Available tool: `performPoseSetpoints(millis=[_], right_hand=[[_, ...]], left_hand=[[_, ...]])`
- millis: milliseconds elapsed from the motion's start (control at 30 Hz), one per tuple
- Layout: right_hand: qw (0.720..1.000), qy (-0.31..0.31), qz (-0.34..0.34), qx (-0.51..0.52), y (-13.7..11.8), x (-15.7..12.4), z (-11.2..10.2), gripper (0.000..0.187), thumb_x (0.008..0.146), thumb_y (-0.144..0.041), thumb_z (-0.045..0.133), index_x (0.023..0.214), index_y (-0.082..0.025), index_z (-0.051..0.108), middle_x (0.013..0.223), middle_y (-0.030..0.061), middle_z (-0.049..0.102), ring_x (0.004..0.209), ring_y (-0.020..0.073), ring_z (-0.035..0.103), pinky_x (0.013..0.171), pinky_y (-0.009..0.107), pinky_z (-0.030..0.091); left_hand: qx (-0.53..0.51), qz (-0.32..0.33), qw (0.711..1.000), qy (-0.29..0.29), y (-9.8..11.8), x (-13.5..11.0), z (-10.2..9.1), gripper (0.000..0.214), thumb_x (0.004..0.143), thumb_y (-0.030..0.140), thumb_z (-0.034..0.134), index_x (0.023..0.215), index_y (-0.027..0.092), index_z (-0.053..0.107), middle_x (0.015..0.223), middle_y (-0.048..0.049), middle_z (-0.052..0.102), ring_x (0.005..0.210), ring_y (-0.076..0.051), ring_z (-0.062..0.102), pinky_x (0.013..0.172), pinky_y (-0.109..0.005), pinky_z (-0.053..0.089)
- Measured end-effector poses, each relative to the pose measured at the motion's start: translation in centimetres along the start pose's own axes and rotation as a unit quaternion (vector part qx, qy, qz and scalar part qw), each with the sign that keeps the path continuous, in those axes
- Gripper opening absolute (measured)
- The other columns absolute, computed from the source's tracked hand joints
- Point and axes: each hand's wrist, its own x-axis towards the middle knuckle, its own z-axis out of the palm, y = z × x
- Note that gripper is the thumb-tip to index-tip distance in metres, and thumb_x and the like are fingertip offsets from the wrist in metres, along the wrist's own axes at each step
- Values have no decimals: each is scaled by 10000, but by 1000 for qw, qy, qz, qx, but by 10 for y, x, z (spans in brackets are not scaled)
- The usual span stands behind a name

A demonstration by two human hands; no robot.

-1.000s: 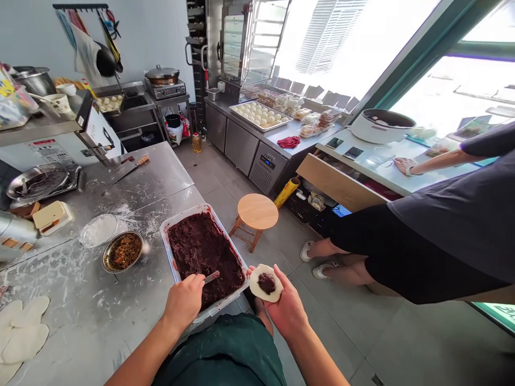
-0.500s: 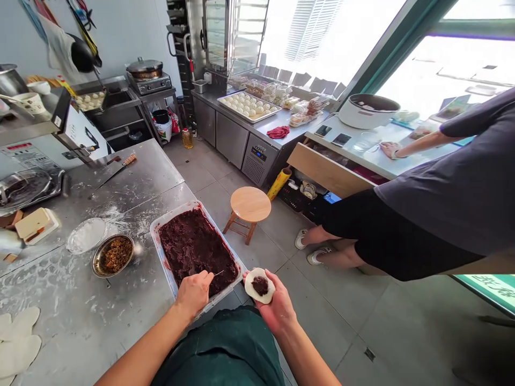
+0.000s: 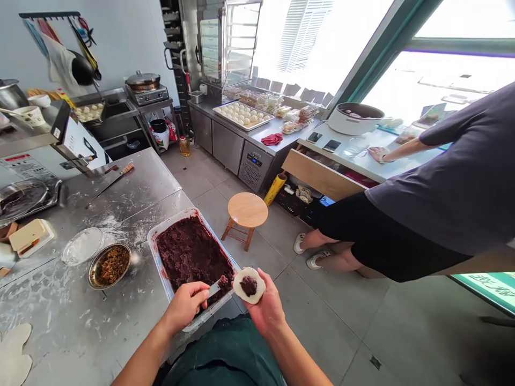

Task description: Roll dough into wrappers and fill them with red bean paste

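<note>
My left hand (image 3: pixel 185 305) is closed around a small metal spatula (image 3: pixel 214 289). A dab of dark red paste sits on the spatula's tip, above the near right corner of a plastic tub (image 3: pixel 154 252) of dark paste (image 3: pixel 189 249). In my right hand (image 3: pixel 269 305) lies a round dough wrapper (image 3: pixel 240 292), cupped on the palm and fingers. Dark paste (image 3: pixel 249 286) is heaped in the wrapper's middle. The spatula's tip is just left of the wrapper, with a small gap between them.
Left of the tub are a bowl of brown filling (image 3: pixel 112 265), a dish of flour (image 3: pixel 83 246), a knife (image 3: pixel 116 179) and flat dough pieces (image 3: pixel 14 348). A wooden stool (image 3: pixel 248 209) stands ahead. A person (image 3: pixel 434 187) leans on the right counter. A tray of buns (image 3: pixel 243 116) is farther off.
My left hand has lifted the spatula from the paste and turned it toward the wrapper, paste now on its tip. The whole view has shifted slightly.
</note>
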Motion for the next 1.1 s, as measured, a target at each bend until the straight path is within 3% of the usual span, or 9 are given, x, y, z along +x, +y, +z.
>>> performPoseSetpoints(millis=[100,167,233,333,433,600,767,900,1100], right_hand=[[999,-39,25,2,13,-9,22,261,906,-362,659,997,-135,749,903,102,830,868,250,756,798,403,647],[997,-66,38,7,23,-15,38,288,912,-393,649,1026,-147,746,928,104,826,900,256,754,823,407,638],[994,-92,47,17,32,-21,51,316,915,-439,648,1048,-169,742,938,95,820,926,262,751,846,407,626],[994,-103,35,14,44,-28,61,324,873,-469,730,1066,-208,732,946,66,814,933,262,744,875,411,612],[994,-112,2,-12,49,-30,61,364,816,-430,815,1100,-222,723,950,56,810,897,243,733,837,373,597],[990,-134,-32,-40,41,-29,63,446,801,-477,821,1152,-222,719,973,53,802,914,231,725,890,373,590],[983,-158,9,-97,40,-38,67,473,818,-451,819,1205,-199,712,1081,89,804,1009,265,735,931,421,596],[968,-205,17,-143,54,-47,66,452,808,-415,842,1203,-234,720,1034,50,805,906,213,728,839,351,600],[956,-216,94,-174,64,-57,66,647,831,-699,712,1252,-208,707,1060,67,797,883,194,694,756,311,568]], left_hand=[[10,73,991,108,21,-27,-2,410,1071,404,373,1365,281,630,1130,-44,733,1016,-168,684,947,-317,548],[81,165,964,192,28,-39,6,483,1060,231,372,1511,344,504,1302,-62,661,1207,-180,631,1086,-346,508],[192,238,917,255,27,-46,16,649,997,62,365,1583,340,398,1322,-91,639,1221,-199,627,1086,-370,531],[318,265,859,302,19,-55,25,766,914,-35,386,1612,280,345,1298,-123,653,1145,-232,662,1011,-395,591],[349,266,841,317,14,-70,17,738,914,-30,408,1589,269,398,1219,-108,686,1072,-214,693,952,-357,618],[255,246,882,311,12,-91,-16,549,993,90,439,1497,293,511,1209,-58,724,1105,-164,717,951,-275,609],[51,113,943,309,21,-92,-37,326,1036,328,445,1309,274,614,1207,-51,753,1073,-193,741,901,-318,629],[-54,68,957,277,35,-83,-49,395,995,497,530,1293,271,657,985,-33,726,801,-170,688,742,-295,592],[-79,46,979,180,42,-66,-65,339,977,555,566,993,272,752,1023,-26,685,922,-174,668,821,-290,527]])
